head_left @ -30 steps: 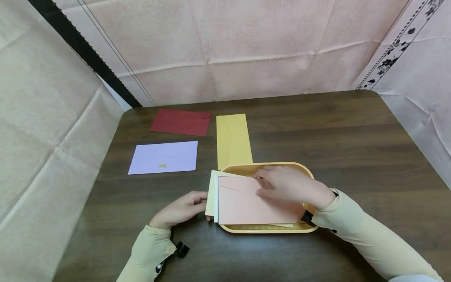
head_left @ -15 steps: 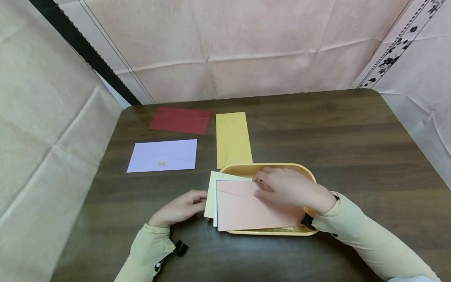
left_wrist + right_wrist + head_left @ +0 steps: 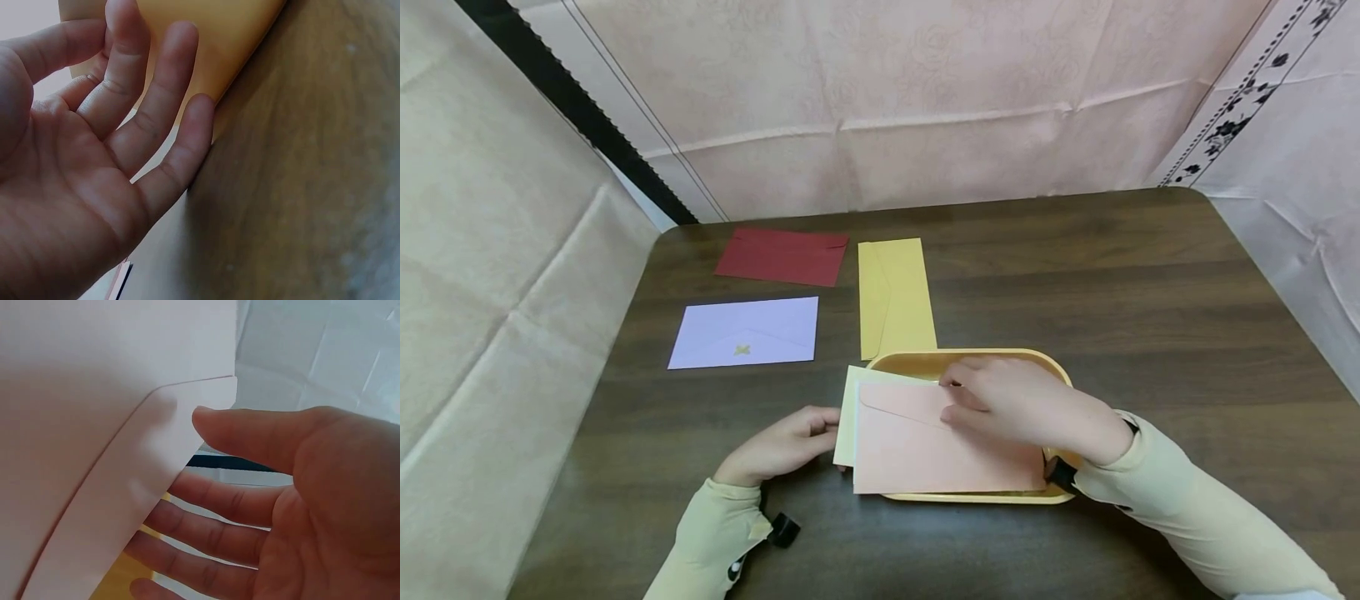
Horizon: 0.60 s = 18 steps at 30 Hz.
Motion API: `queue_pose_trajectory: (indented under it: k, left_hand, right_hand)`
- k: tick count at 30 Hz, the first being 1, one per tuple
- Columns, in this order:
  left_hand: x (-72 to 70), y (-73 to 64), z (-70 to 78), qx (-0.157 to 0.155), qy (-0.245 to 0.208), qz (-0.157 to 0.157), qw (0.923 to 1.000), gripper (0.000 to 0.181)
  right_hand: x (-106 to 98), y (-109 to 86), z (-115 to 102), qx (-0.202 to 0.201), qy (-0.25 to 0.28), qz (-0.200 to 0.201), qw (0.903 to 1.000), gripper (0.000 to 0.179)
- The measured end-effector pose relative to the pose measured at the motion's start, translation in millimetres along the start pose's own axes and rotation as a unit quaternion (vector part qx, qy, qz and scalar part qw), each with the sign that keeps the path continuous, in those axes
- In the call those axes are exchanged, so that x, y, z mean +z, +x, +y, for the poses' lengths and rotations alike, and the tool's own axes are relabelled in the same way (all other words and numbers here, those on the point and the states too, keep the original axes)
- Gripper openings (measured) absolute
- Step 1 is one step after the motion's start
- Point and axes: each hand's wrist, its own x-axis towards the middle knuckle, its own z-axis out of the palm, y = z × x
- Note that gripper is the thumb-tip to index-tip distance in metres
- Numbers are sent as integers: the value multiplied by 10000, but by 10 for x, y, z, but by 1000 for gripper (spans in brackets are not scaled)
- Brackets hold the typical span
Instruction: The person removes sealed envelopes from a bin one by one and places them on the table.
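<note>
In the head view, my right hand point(image 3: 1018, 404) pinches a pink envelope point(image 3: 917, 454) over the yellow tray point(image 3: 910, 362). The right wrist view shows its thumb on the envelope's flap side and the other fingers behind it. Beneath the pink one, a pale green envelope point(image 3: 846, 421) sticks out past the tray's left end. My left hand point(image 3: 778, 446) is at that end, its fingertips passing under the overhanging paper. Seen from the left wrist, the left hand's fingers are loosely bent against the tray's wall point(image 3: 231, 37), gripping nothing.
A yellow envelope point(image 3: 895, 300) lies lengthwise just behind the tray. Farther left are a red envelope point(image 3: 782, 257) and a lavender envelope point(image 3: 743, 333) with a small gold mark. Cloth hangs point(image 3: 925, 83) beyond the wooden table's point(image 3: 1150, 317) back edge.
The pink envelope has shifted down and a little left, now covering nearly all of a light blue edge that showed behind it. My left hand has hardly moved.
</note>
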Motion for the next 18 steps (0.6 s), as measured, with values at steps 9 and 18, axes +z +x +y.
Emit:
queue_pose_trajectory:
  k: [9, 18]
  left_hand:
    - [-5, 0, 14, -191, 39, 67, 9998, 26]
    - [-3, 11, 6, -78, 69, 40, 9999, 25]
  right_hand:
    - [-136, -136, -46, -340, 397, 237, 9983, 18]
    - [-187, -187, -144, -559, 700, 84, 9959, 25]
